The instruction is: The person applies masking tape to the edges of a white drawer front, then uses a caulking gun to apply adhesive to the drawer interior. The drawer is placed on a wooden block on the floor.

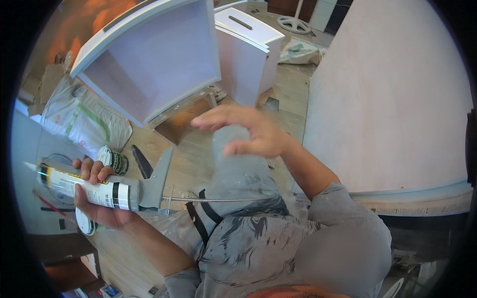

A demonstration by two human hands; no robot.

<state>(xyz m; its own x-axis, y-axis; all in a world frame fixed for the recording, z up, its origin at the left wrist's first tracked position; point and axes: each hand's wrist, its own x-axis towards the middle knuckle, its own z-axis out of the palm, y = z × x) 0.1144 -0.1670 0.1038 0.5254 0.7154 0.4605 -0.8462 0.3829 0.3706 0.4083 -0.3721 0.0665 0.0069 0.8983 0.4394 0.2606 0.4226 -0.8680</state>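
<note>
Grey-framed caulking gun (144,191) with its white cartridge (84,187) lies in our left hand (94,196), grip clamped round the stiff, light, slick tube; our right hand (253,133) hovers open above the knee.

Caulk gun (149,186) is grey w/ a thin silver rod; its cartridge (87,188) white w/ yellow + black bands. Small can (113,160) nearby: white, green + black print. Far left cabinet (149,64) white, pale lilac inside. Sack (82,119) at left: white w/ green stripe. Big panel (392,94) on right: pale pinkish. Floor (191,159): light wood planks. Shirt (278,243) grey w/ black brush-stroke pattern.
</note>
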